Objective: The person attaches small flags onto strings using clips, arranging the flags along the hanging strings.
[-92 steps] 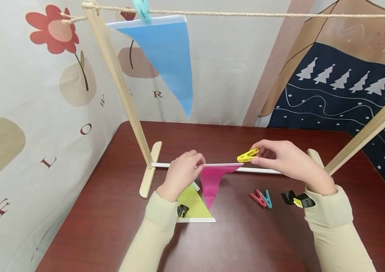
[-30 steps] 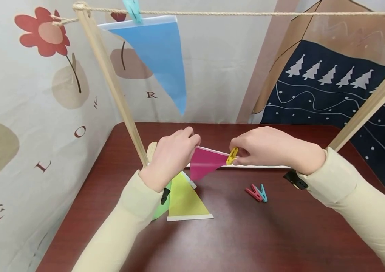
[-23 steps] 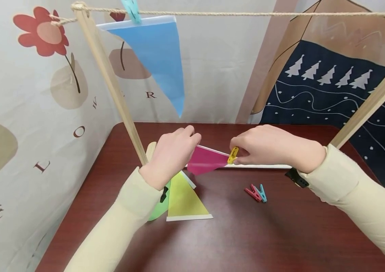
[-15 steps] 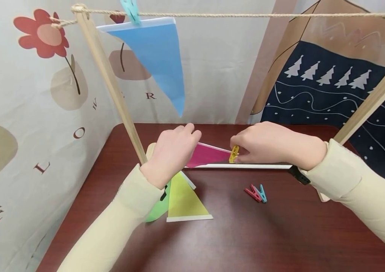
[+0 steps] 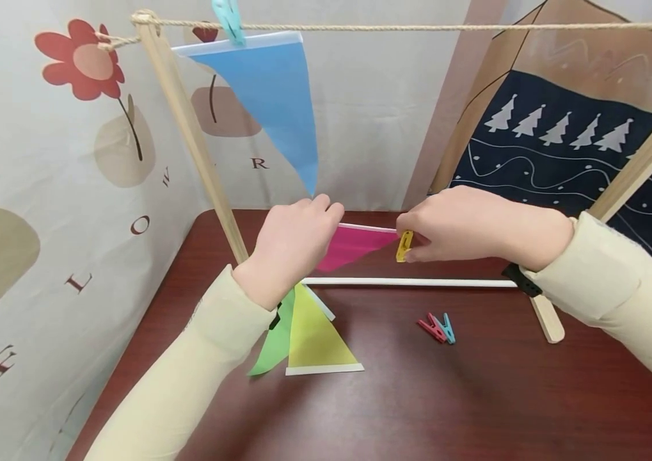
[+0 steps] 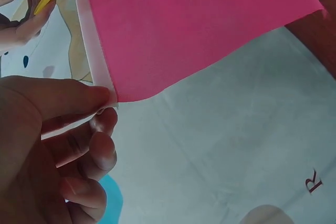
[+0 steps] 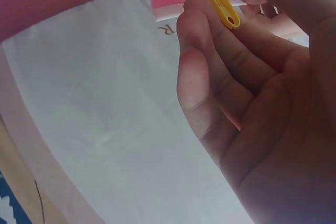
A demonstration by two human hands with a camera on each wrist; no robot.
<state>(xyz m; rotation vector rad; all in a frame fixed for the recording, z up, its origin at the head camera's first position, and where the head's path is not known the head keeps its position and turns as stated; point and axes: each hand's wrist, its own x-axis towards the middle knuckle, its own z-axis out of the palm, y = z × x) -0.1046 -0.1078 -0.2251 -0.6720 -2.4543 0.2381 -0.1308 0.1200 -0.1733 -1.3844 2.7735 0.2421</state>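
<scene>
Left hand: thumb and index pinch one end of the white top band on the pink pennant. Right hand: pinches the yellow clothespin by its legs. Left wrist view shows a gap between clothespin and band, so pin not on the fabric. Pennant is up in the air between the two hands, above the white crossbar in the head view, its tip out of sight behind the left hand there.

Holding things: the table carries the green pennant and yellow-green pennant, overlapping, near the left forearm; left wrist covers part of the green one. Red clothespin and blue clothespin lie together right of them. Rope carries the blue pennant, held by the turquoise clothespin near the left post.

Around: wooden frame, left post beyond the left hand, right post beyond the right forearm; crossbar runs low between them. Right post's foot sticks out below the right sleeve. Rope is well above both hands; blue pennant's tip ends just above the left one in head view. Printed backdrop behind.
</scene>
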